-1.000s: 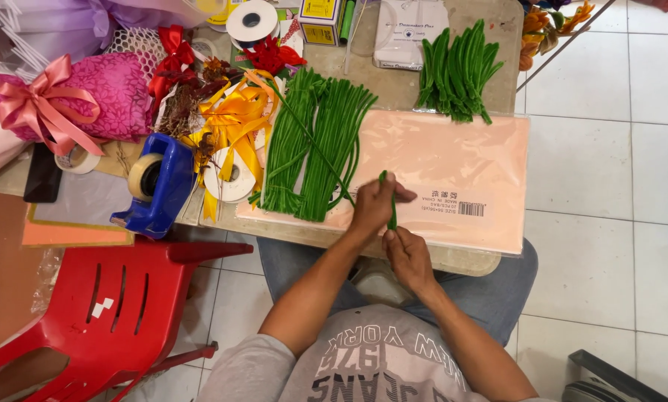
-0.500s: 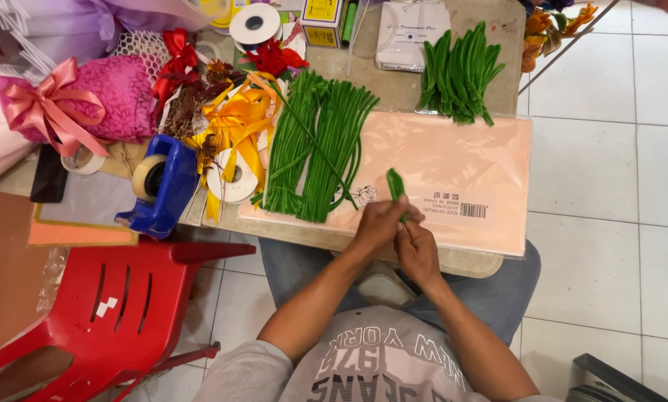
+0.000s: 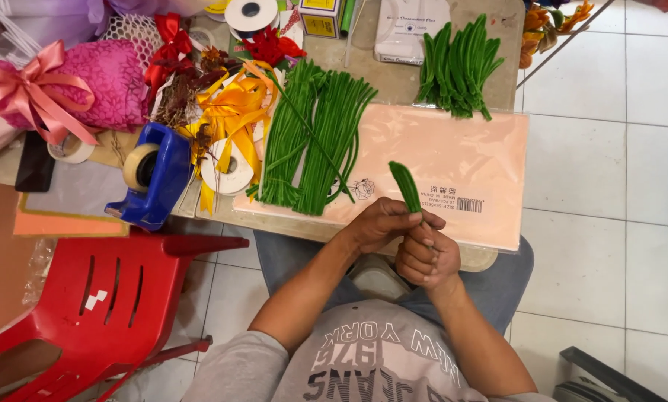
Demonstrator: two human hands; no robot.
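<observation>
Left grip (image 3: 378, 223): fingers curled and pinching the base of a green leaf piece (image 3: 406, 186), near the worktop's front edge.
Right grip (image 3: 425, 257): closed in a loose fist just below, touching the left hand, thumb and fingers pressed around the lower end of the same piece.
Green leaf piece: upright, tip tilted toward 11 o'clock, above a pale pink sheet packet (image 3: 453, 160).
Pink sheet packet: flat on the worktop (image 3: 393, 82), directly at 12 o'clock from the hands.
Long green stems (image 3: 315, 138): laid in a loose bundle at 10 o'clock, partly overlapping the packet's left edge.
Finished green pieces (image 3: 459, 67): piled at 1 o'clock, beyond the packet.
Yellow ribbon (image 3: 229, 112): tangled at 10 o'clock, beside the stems.
Blue tape dispenser (image 3: 155, 179): at 9 o'clock, on the worktop's left end.
Pink wrapped bundle (image 3: 66, 85): far at 10 o'clock, tied with a satin bow.
Red plastic chair (image 3: 88, 298): at 8 o'clock, on the tiled floor.
</observation>
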